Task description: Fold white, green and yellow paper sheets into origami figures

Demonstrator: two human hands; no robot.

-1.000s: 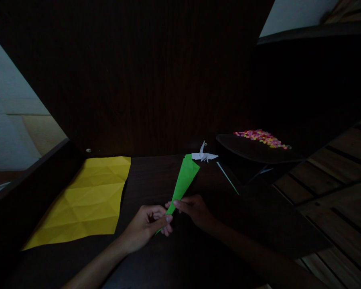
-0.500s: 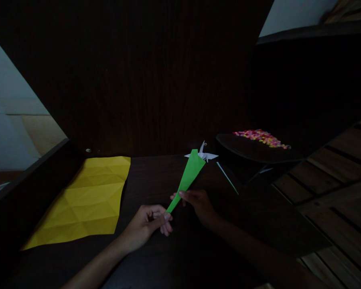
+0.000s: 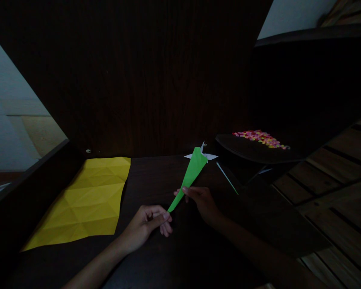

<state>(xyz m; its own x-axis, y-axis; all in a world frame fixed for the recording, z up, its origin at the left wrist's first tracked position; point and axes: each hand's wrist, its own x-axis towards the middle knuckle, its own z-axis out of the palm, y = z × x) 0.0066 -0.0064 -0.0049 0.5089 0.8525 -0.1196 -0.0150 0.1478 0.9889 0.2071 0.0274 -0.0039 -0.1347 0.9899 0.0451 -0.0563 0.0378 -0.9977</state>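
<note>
A folded green paper [image 3: 193,167], narrow at the near end and wide at the far end, is held slanting above the dark tabletop. My left hand [image 3: 153,220] pinches its narrow tip between thumb and fingers. Higher along the same paper, my right hand [image 3: 200,197] grips it with the thumb on top and fingers beneath. Behind the wide end sits a white origami crane [image 3: 209,156], partly hidden by the green paper. A creased yellow sheet [image 3: 90,196] lies flat to the left of my hands.
A thin pale strip [image 3: 227,178] lies right of the crane. Many small pink, red and yellow pieces [image 3: 261,138] are heaped on a dark rounded shelf [image 3: 228,145] at the right. A dark upright panel [image 3: 156,80] closes off the back, and a low ledge [image 3: 33,172] runs along the left.
The green paper has shifted slightly up and to the right, covering more of the crane. My right hand has moved a little with it; my left hand stays nearly still at the tip.
</note>
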